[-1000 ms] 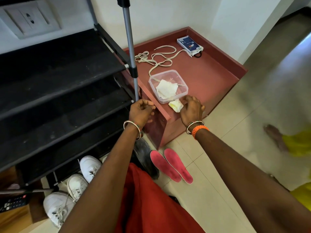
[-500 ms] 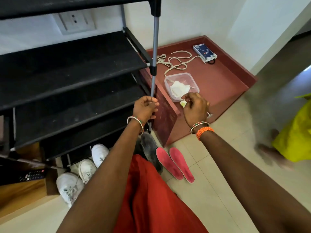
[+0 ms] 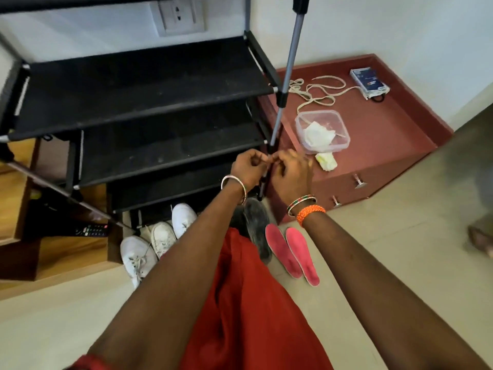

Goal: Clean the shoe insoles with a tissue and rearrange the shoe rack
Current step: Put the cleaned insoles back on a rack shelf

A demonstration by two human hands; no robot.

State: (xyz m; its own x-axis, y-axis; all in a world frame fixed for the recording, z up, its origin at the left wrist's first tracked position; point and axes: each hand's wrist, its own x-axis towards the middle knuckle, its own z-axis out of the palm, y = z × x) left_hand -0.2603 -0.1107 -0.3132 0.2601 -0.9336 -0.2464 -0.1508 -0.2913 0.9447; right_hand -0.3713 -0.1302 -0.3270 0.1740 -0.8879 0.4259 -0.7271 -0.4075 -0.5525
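A pale tiled floor (image 3: 400, 263) meets a white wall, with a black shoe rack (image 3: 144, 84) on the left and a low red cabinet (image 3: 394, 145) just to its right. Both hands meet at the rack's front right pole (image 3: 286, 76), a grey upright that leans slightly and runs from the top of the view down behind the knuckles. The left hand (image 3: 246, 169) has its fingers curled in at the pole; the right hand (image 3: 292, 170) is curled the same way from the other side, fingertips nearly touching the left's. Each grip looks closed on the pole or a fitting there, though blur and the overlapping knuckles make it hard to say exactly what is pinched.

The pink insoles (image 3: 292, 252) lie side by side on the floor below the right wrist, long axes running away from the rack, toes nearer the cabinet. They are well apart from both hands, nearer the right one. A crumpled tissue (image 3: 326, 161) sits on the cabinet top just right of the right hand, beside a clear plastic tub (image 3: 338, 134) holding more tissue. White sneakers (image 3: 160, 241) stand on the floor under the lowest shelf.

Judging from this, the rack is being steadied, and the right hand is better placed to reach the tissue next.
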